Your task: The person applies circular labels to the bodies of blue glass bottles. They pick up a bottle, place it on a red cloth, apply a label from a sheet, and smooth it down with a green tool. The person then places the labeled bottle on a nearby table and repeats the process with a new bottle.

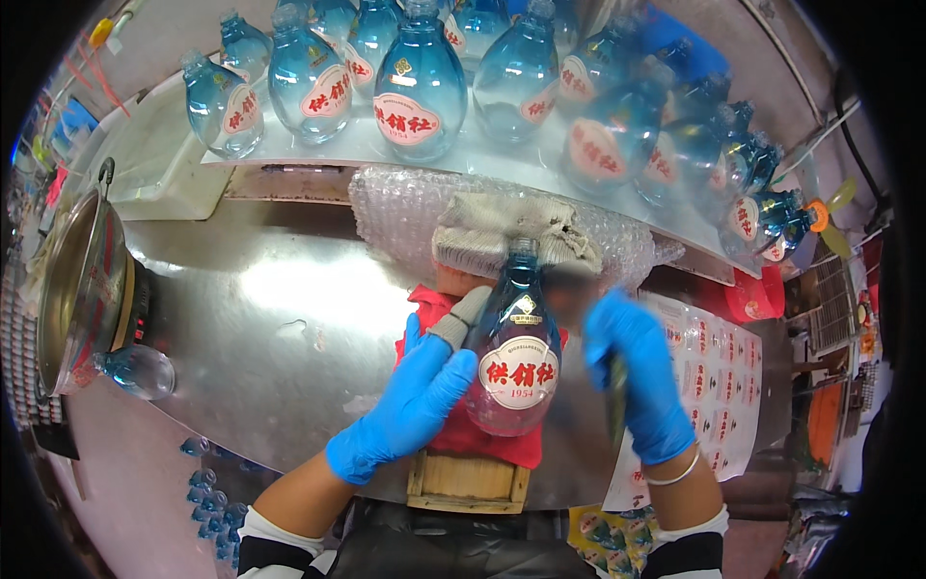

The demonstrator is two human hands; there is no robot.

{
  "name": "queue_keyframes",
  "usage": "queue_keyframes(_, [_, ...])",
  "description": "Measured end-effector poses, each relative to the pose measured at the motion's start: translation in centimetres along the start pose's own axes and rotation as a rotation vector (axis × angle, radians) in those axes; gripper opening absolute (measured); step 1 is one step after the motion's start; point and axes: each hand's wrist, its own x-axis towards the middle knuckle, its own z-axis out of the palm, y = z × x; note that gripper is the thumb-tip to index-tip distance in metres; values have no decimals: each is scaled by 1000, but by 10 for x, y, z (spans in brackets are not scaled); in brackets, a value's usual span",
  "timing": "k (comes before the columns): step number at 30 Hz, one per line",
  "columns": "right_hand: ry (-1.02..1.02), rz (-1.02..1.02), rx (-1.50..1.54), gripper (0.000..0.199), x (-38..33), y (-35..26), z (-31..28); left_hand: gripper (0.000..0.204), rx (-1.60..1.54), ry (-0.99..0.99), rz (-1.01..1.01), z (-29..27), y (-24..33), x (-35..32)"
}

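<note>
Bottle (pixel 511 414) with red-lettered white label (pixel 519 373) sits gripped by left hand (pixel 413 394). Right hand (pixel 644 376), label sheet (pixel 730 391) beside it, clasps a blurred dark strip (pixel 617 400).

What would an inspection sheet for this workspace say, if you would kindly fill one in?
Surface: shiny metal tabletop, strong glare left of centre.
Job's things: labelled blue bottle against a red cloth, neck pointing away from the person; sticker sheet at right.
Clutter: bubble wrap and grey knitted fabric beyond the bottle; metal pan at left.
Grips: left grip, blue-gloved, touches the bottle's left side; right grip, blue-gloved, blurred, holds a dark object, kind unclear.
Cables: thin red strands upper left; cannot tell whether wires.
Surroundings: many more bottles behind; white tub upper left.
</note>
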Motion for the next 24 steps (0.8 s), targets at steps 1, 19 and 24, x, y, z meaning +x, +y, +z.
queue_keyframes(1, [-47, -70, -96, 16, -7, 12, 9, 62, -10, 4, 16, 3, 1, 1])
queue_keyframes(19, [-163, -22, 156, 26, -3, 54, 8, 70, -90, -28, -63, 2, 3, 5])
queue_keyframes(24, [-90, -185, 113, 29, -1, 64, 15, 66, -21, -16, -54, 6, 8, 5])
